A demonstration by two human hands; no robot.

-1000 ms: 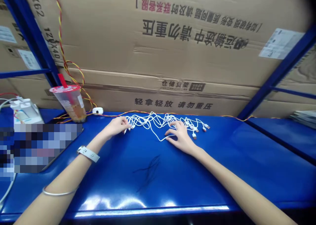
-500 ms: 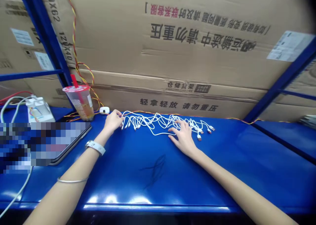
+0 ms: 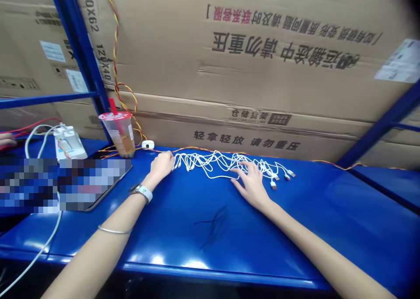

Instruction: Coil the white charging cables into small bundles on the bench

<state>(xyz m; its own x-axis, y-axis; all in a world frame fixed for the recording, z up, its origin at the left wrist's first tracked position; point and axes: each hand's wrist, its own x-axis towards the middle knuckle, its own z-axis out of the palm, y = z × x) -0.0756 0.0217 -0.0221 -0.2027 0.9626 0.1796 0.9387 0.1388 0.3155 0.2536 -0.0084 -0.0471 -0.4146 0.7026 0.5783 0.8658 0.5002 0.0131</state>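
Several white USB charging cables (image 3: pixel 210 161) lie in a loose tangle across the far part of the blue shelf. Their USB plugs (image 3: pixel 273 184) point to the right, and the small connectors sit at the left. At that left end, my left hand (image 3: pixel 160 167) is closed on a cable end, its fingertips mostly hidden behind the hand. Over the right half of the tangle rests my right hand (image 3: pixel 252 183), fingers apart and touching the cables.
Cardboard boxes (image 3: pixel 183 80) stand behind the blue shelf (image 3: pixel 183 220). Leftward are a drink cup (image 3: pixel 120 135), a small white case (image 3: pixel 148 145), a white power strip (image 3: pixel 70 143) and a blurred tablet-like device (image 3: pixel 108 191). Another person's hand (image 3: pixel 6 139) shows at the left edge.
The view has shifted, moving the scene rightward. My left hand has turned, with its fingers now curled in at the cable ends. My right hand stays spread on the tangle.
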